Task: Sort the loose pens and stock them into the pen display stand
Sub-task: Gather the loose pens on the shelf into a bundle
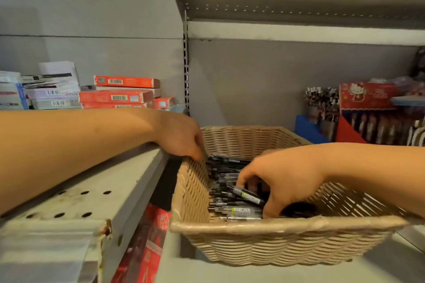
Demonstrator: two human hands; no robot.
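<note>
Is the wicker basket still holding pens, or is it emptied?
Holding pens: dark pens cover the basket floor; right hand reaches among them.

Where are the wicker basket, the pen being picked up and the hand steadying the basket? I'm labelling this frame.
wicker basket [287, 226]: head view, on its near rim.
pen [247, 195]: head view, mid-barrel, in the right hand's fingers.
left hand [181, 138]: head view, back of the hand, gripping the basket's left rim.

Left hand [181, 138] gripping the rim of a wicker basket [264, 246] on a shelf [322, 271]; right hand [278, 179] pinching pens [230, 190] inside it.
</note>
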